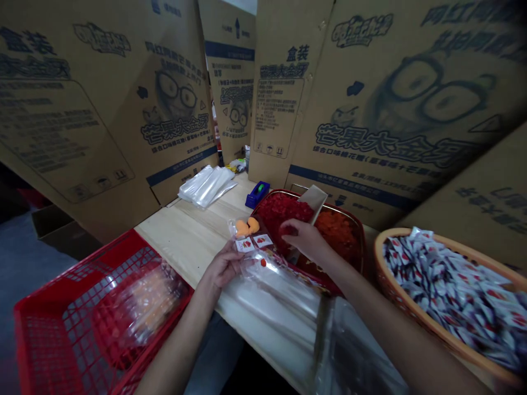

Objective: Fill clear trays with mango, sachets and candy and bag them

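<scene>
My left hand (222, 267) is closed on the edge of a clear plastic bag (257, 266) over the table's front part. At the bag's far end are orange candies (247, 226) and two small white packets (254, 243) with red prints; a small red piece (263, 263) shows nearer me. My right hand (307, 238) hovers over a red-rimmed tray (362, 241), its curved fingers apart beside red pieces (284, 211). A pale divider (315, 200) stands between these and orange-red pieces (340, 233). More clear bags (280, 302) lie flat in front of the tray.
A red basket (45, 323) at left holds filled clear bags (152, 296). At right, an orange basket (382, 274) is heaped with small packets (448, 291). Behind are a blue tape dispenser (257, 195), stacked clear bags (208, 185) and tall cardboard boxes (272, 109).
</scene>
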`<state>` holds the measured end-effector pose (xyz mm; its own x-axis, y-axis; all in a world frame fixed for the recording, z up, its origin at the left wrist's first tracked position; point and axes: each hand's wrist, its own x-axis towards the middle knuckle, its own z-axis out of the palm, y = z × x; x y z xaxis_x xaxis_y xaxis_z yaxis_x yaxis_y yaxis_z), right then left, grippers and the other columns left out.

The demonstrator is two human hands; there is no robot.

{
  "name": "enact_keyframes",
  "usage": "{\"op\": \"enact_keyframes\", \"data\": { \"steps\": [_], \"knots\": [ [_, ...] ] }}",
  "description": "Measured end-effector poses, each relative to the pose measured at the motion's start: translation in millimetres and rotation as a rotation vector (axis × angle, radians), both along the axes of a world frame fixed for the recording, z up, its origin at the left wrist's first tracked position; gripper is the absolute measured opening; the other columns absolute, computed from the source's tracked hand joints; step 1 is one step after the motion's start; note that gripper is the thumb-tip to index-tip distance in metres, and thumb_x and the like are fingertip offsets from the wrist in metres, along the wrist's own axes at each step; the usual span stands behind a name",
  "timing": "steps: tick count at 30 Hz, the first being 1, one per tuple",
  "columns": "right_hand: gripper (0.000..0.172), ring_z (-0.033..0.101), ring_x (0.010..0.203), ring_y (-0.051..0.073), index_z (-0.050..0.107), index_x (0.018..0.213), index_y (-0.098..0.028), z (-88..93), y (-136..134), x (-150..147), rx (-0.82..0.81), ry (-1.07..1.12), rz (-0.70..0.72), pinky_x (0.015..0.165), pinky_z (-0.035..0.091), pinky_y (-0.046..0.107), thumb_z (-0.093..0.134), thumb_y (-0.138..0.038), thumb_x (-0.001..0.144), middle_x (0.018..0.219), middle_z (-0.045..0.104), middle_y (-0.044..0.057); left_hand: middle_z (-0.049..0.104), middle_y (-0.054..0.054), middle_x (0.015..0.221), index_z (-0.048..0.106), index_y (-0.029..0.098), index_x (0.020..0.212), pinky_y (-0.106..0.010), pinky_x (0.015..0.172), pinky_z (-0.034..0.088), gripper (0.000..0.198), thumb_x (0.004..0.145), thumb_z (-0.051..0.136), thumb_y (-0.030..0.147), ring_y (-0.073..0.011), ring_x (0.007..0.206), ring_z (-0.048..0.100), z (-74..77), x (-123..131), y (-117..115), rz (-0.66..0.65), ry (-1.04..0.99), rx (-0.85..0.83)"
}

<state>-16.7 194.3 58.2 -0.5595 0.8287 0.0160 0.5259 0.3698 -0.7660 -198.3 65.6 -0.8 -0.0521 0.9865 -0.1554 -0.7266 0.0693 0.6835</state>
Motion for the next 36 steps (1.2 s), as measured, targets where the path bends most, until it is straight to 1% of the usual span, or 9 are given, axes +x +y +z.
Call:
{"op": "enact_keyframes", "data": {
  "steps": [3, 8, 12, 16, 19, 23, 28, 32, 36],
  "knots": [
    [0.059, 0.057, 0.069, 0.012, 0.043, 0.126, -0.02, 2.3, 23.9, -1.4, 0.114, -0.091, -0.037, 0.064, 0.044, 0.022, 0.051, -0.005, 0.069, 0.088, 0.063, 0.002, 0.059, -0.009, 0.114, 0.046, 0.02, 0.119, -0.045, 0.093, 0.043, 0.059, 0.066, 0.06, 0.0, -0.0272, 0.106, 0.055, 0.2, -1.2, -0.6, -0.013, 0.007, 0.005],
    [0.031, 0.055, 0.099, 0.018, 0.055, 0.11, -0.018, 4.7, 48.7, 39.1, 0.258, -0.495, -0.218, 0.082, 0.04, 0.025, 0.036, -0.014, 0.085, 0.108, 0.058, 0.009, 0.059, -0.009, 0.116, 0.042, 0.02, 0.124, -0.047, 0.094, 0.041, 0.061, 0.069, 0.058, 0.0, -0.0265, 0.106, 0.056, 0.7, -1.8, -1.8, -0.023, 0.009, 0.009],
    [0.029, 0.053, 0.103, 0.028, 0.055, 0.108, -0.011, -18.9, 53.3, 79.3, 0.115, -0.76, -0.323, 0.08, 0.04, 0.035, 0.048, -0.015, 0.08, 0.108, 0.055, 0.021, 0.057, -0.011, 0.118, 0.042, 0.019, 0.125, -0.045, 0.094, 0.043, 0.061, 0.069, 0.057, 0.0, -0.0267, 0.108, 0.055, 0.5, -1.0, -2.5, -0.019, 0.02, -0.001],
    [0.057, 0.04, 0.114, 0.035, 0.042, 0.121, -0.012, -46.9, 54.2, 89.5, 0.062, -0.825, -0.374, 0.081, 0.039, 0.045, 0.064, -0.026, 0.07, 0.121, 0.042, 0.024, 0.058, -0.011, 0.117, 0.043, 0.019, 0.125, -0.044, 0.093, 0.043, 0.062, 0.068, 0.059, 0.001, -0.0267, 0.108, 0.055, -1.0, 0.6, -1.9, -0.023, 0.03, -0.023],
    [0.059, 0.047, 0.107, 0.03, 0.047, 0.118, -0.015, -56.6, 53.6, 91.1, 0.028, -0.772, -0.304, 0.079, 0.042, 0.038, 0.069, -0.021, 0.063, 0.115, 0.05, 0.018, 0.058, -0.01, 0.117, 0.046, 0.02, 0.121, -0.044, 0.094, 0.043, 0.058, 0.068, 0.06, 0.002, -0.0272, 0.108, 0.055, -2.6, 1.4, -1.0, -0.026, 0.026, -0.017],
    [0.028, 0.059, 0.075, 0.016, 0.064, 0.087, -0.017, -62.7, 46.2, 97.3, -0.049, -0.63, -0.151, 0.066, 0.043, 0.023, 0.064, -0.007, 0.06, 0.081, 0.064, 0.004, 0.058, -0.009, 0.116, 0.047, 0.02, 0.12, -0.044, 0.093, 0.044, 0.055, 0.069, 0.058, 0.002, -0.0262, 0.108, 0.055, -4.6, 2.6, 0.9, -0.023, 0.022, -0.006],
    [0.025, 0.059, 0.076, 0.017, 0.064, 0.086, -0.018, -62.9, 40.0, 104.6, -0.01, -0.397, -0.204, 0.064, 0.045, 0.025, 0.054, -0.007, 0.066, 0.079, 0.065, 0.004, 0.059, -0.009, 0.113, 0.047, 0.02, 0.117, -0.044, 0.091, 0.045, 0.055, 0.067, 0.059, 0.0, -0.0264, 0.105, 0.056, -5.0, 5.7, 3.5, -0.01, 0.012, -0.011],
    [0.024, 0.057, 0.066, 0.014, 0.059, 0.095, -0.016, -45.8, 32.2, 103.6, -0.049, -0.135, -0.256, 0.057, 0.045, 0.024, 0.049, -0.02, 0.073, 0.079, 0.063, 0.003, 0.06, -0.009, 0.11, 0.047, 0.019, 0.114, -0.045, 0.09, 0.045, 0.053, 0.066, 0.059, 0.0, -0.0262, 0.103, 0.058, -5.8, 7.6, 6.6, -0.009, -0.01, -0.022],
    [0.028, 0.05, 0.055, 0.01, 0.058, 0.089, -0.018, -13.5, 0.3, 75.1, -0.314, 0.282, -0.183, 0.05, 0.039, 0.022, 0.059, -0.03, 0.064, 0.07, 0.059, -0.001, 0.061, -0.009, 0.11, 0.048, 0.019, 0.113, -0.043, 0.087, 0.046, 0.053, 0.064, 0.059, -0.001, -0.0261, 0.101, 0.059, -4.8, 9.8, 8.2, 0.006, -0.005, -0.019]
  ]
}}
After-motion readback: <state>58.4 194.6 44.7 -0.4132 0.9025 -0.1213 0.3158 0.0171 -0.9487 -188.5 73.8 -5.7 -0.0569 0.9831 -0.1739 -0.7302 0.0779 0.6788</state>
